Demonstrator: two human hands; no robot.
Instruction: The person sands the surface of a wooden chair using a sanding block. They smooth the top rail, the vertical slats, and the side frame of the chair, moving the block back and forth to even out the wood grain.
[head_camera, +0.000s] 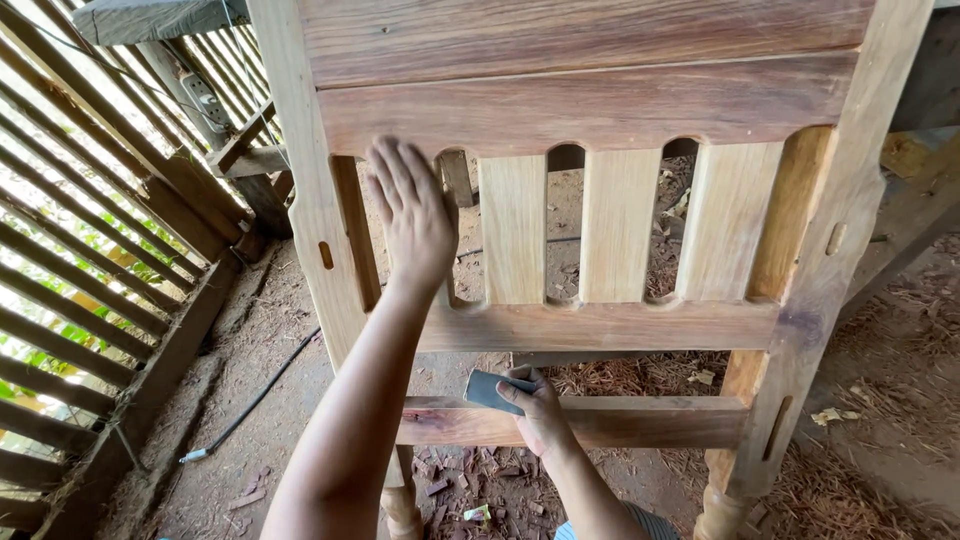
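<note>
A bare wooden frame with broad top boards and several upright slats stands in front of me. My left hand lies flat, fingers apart, over the leftmost slat just below the top boards. Lower down, my right hand grips a small grey sanding pad and presses it against the top edge of the lower crossbar. A middle rail runs between the two hands.
A slatted wooden wall closes off the left side. A dark cable trails over the dirt floor, which is strewn with wood shavings and chips. Turned legs stand at the frame's foot.
</note>
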